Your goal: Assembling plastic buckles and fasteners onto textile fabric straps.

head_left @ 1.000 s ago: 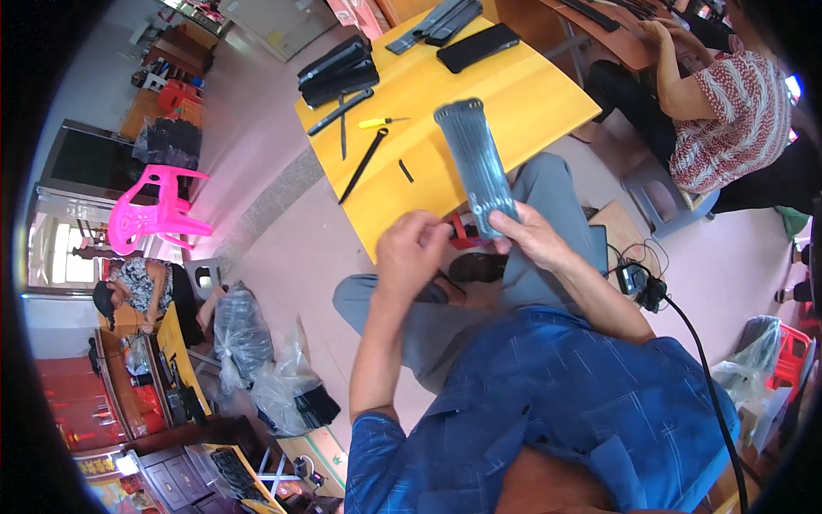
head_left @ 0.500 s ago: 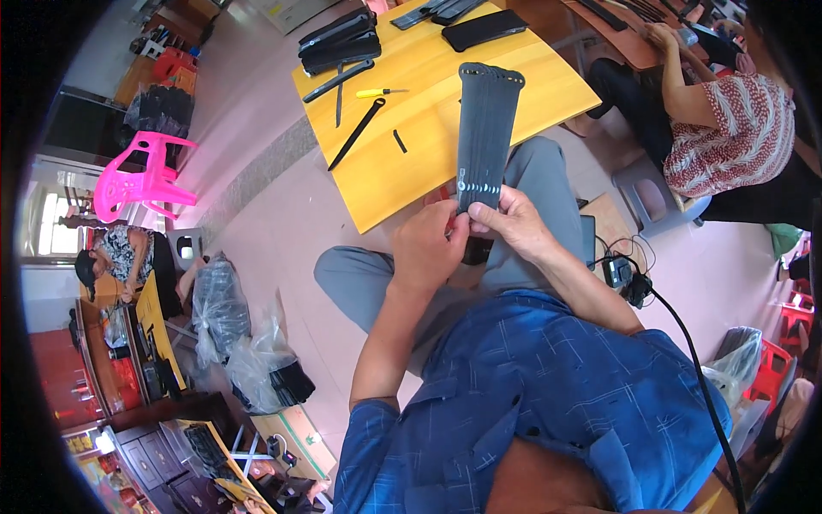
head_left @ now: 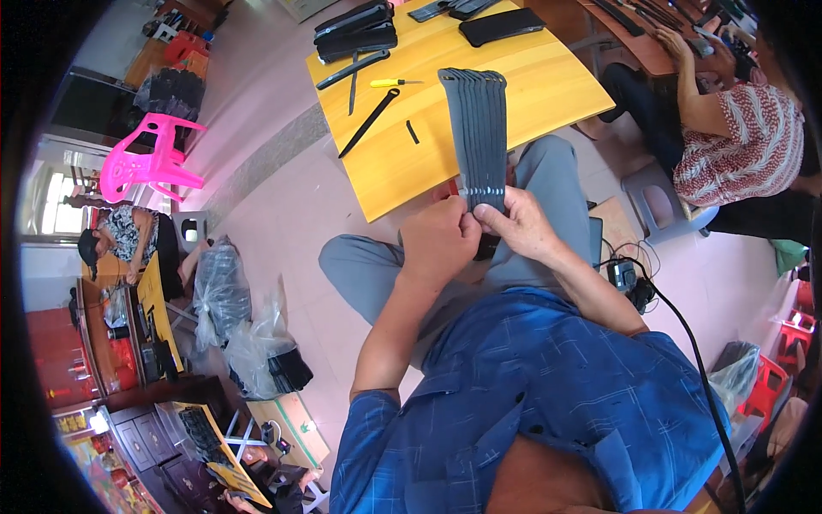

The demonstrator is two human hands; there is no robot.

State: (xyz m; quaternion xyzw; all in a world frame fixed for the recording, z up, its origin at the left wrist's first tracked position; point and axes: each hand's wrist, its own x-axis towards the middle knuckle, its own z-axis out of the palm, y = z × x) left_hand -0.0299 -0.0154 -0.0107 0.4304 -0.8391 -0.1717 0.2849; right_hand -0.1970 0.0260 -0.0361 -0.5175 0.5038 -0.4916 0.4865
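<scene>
A fanned stack of long grey flat strips [head_left: 479, 128] stands up from my two hands over the near edge of the yellow table [head_left: 548, 77]. My left hand [head_left: 438, 242] pinches the lower end of the stack from the left. My right hand [head_left: 524, 226] grips the same end from the right, thumb across the strips. Both hands rest above my lap, over grey trousers.
On the yellow table lie a yellow-handled screwdriver [head_left: 394, 83], a loose black strip [head_left: 368, 122], a small black piece [head_left: 413, 132] and black cases [head_left: 355, 30]. A seated person in a patterned shirt [head_left: 736, 146] works at the right. A pink chair [head_left: 145, 158] and plastic bags [head_left: 227, 300] stand at the left.
The strip stack has swung from tilted left to nearly upright and fanned slightly. Both hands have shifted a little lower and to the right, still holding its lower end.
</scene>
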